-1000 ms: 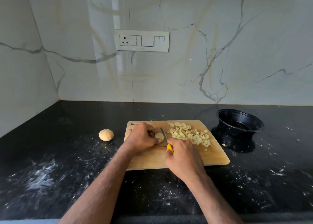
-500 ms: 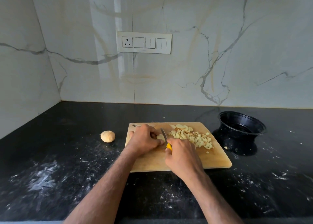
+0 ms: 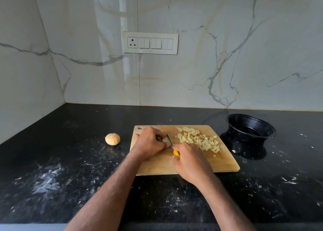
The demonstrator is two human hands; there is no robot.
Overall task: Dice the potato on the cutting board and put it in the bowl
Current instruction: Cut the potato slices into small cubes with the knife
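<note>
A speckled black stone worktop (image 3: 73, 175) meets white veined marble walls (image 3: 227, 56). On the pale wooden cutting board (image 3: 225, 162), left hand (image 3: 148, 141) fingers curl over a pale potato piece (image 3: 165, 140); right hand (image 3: 190, 161) grips a yellow-handled knife (image 3: 172, 146). The black round bowl (image 3: 250, 127) sits right.

One wooden cutting board (image 3: 225, 162), one black bowl (image 3: 250, 129), one yellow-handled knife (image 3: 172, 146). One whole potato (image 3: 112, 139) at the left. Two hands (image 3: 149, 141) (image 3: 189, 158) at work. The diced pieces (image 3: 201, 141) are too many to count; about five slices (image 3: 189, 130) lie beyond them.
</note>
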